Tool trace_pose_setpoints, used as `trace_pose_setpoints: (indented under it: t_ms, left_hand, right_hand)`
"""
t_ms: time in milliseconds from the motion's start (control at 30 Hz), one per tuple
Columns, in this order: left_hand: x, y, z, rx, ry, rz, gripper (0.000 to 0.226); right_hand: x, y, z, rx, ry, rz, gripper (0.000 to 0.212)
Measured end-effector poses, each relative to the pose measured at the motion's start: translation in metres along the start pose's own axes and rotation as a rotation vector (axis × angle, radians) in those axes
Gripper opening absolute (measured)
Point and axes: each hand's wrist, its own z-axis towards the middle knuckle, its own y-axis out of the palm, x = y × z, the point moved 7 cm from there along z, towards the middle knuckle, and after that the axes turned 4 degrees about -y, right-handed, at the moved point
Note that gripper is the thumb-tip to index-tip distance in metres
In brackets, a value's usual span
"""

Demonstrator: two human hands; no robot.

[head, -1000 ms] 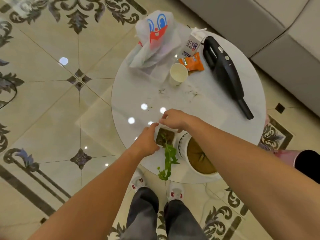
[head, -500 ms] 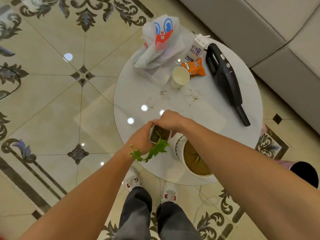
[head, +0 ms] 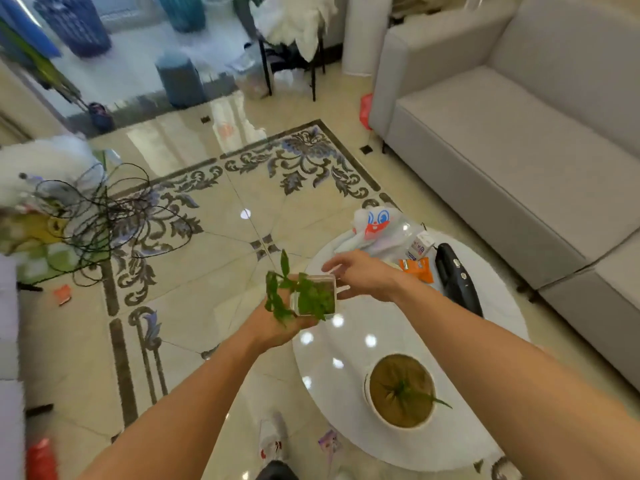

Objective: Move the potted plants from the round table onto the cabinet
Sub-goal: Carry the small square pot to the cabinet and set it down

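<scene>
A small square white pot with a green trailing plant (head: 313, 297) is lifted off the round white table (head: 349, 344) and hangs above its left edge. My left hand (head: 277, 323) cups the pot from below and from the left. On the pot's right side, my right hand (head: 363, 275) has its fingers spread and touches the rim or hovers just off it. A larger round white pot (head: 401, 391) with brown soil and a thin green shoot stands on the table's near part. No cabinet is clearly in view.
On the table's far side lie a white plastic bag with a cartoon face (head: 374, 226), a milk carton (head: 420, 245), an orange packet (head: 417, 268) and a black hand vacuum (head: 455, 282). A grey sofa (head: 519, 150) fills the right. Tangled black cables (head: 104, 216) lie at left on the tiled floor.
The small pot has been raised from the table and carried left. My view has swung up toward the room. My right hand has opened away from the pot's rim.
</scene>
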Motion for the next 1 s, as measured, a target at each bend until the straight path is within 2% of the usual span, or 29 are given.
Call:
trace_pose_setpoints:
  t_ms: [100,367,433,467,533,633,800,1000]
  left_hand:
    - [0.032,-0.055,-0.046,0.122,-0.048,-0.057,0.066]
    - [0.077,-0.185,-0.196,0.372,-0.056,-0.108,0.053]
    - [0.075,-0.209,-0.226,0.440,-0.065,-0.135,0.061]
    - [0.065,-0.231,-0.264,0.502,-0.099,-0.160,0.066]
    - [0.062,-0.244,-0.285,0.533,-0.117,-0.166,0.074]
    - [0.044,-0.276,-0.359,0.658,-0.134,-0.225,0.075]
    - [-0.001,-0.312,-0.512,0.839,-0.184,-0.294,0.076]
    - [-0.072,-0.314,-0.690,0.976,-0.215,-0.366,0.073]
  right_hand:
    - [-0.063,0.016,-0.032,-0.147,-0.155,-0.089,0.050]
    - [-0.206,0.118,-0.102,-0.350,-0.495,-0.472,0.079]
    - [-0.232,0.143,-0.116,-0.385,-0.549,-0.500,0.077]
    - [-0.257,0.177,-0.131,-0.423,-0.612,-0.549,0.075]
    - [-0.275,0.196,-0.139,-0.393,-0.673,-0.568,0.072]
    - [-0.314,0.261,-0.170,-0.411,-0.799,-0.651,0.072]
    - [-0.356,0.402,-0.237,-0.614,-0.914,-0.665,0.076]
    - [-0.360,0.574,-0.323,-0.817,-0.978,-0.657,0.078]
